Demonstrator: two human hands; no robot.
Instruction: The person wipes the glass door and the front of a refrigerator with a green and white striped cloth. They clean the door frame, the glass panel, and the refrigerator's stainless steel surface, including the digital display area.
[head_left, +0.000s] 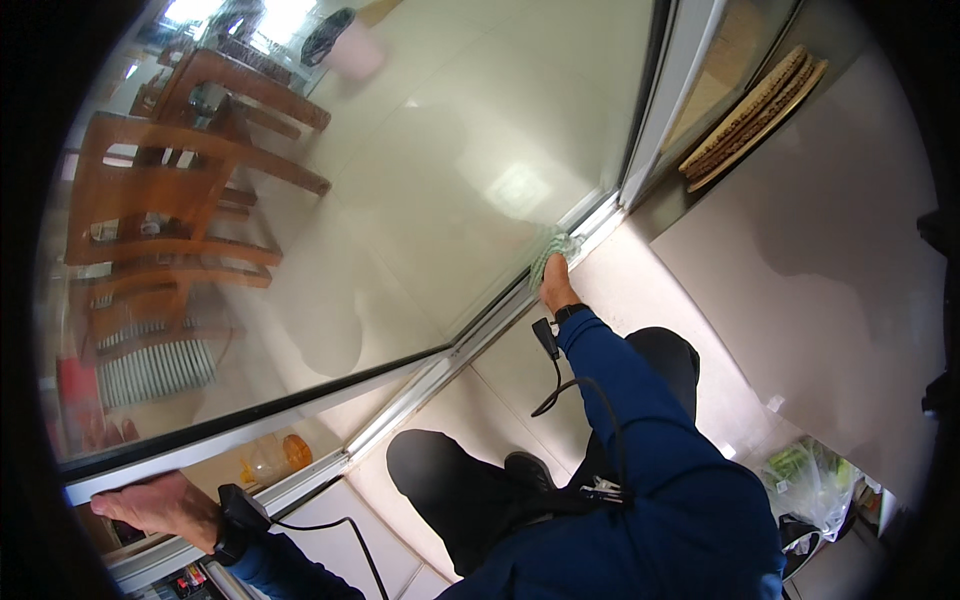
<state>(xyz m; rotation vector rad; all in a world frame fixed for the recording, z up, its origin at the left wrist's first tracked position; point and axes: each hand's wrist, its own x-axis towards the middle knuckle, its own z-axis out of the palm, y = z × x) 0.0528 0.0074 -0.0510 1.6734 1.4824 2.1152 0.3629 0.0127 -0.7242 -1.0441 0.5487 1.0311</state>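
My right hand (558,280) is closed on a green-and-white cloth (543,258), pressed to the lower edge of a large glass door (420,220) beside its silver track (602,222). My left hand (160,507) grips the door's silver frame (215,444) at the lower left, fingers curled at its edge. Below that frame, beside my left hand, lies a clear container with an orange end (292,452). I am crouched low on pale tiles, with a dark device and cable at each wrist.
Behind the glass show wooden chairs (150,180) and a pink bin (355,52). At the right are round, brown-edged boards (750,120) beside a pale smooth panel (800,260). A plastic bag of greens (815,485) sits at the lower right.
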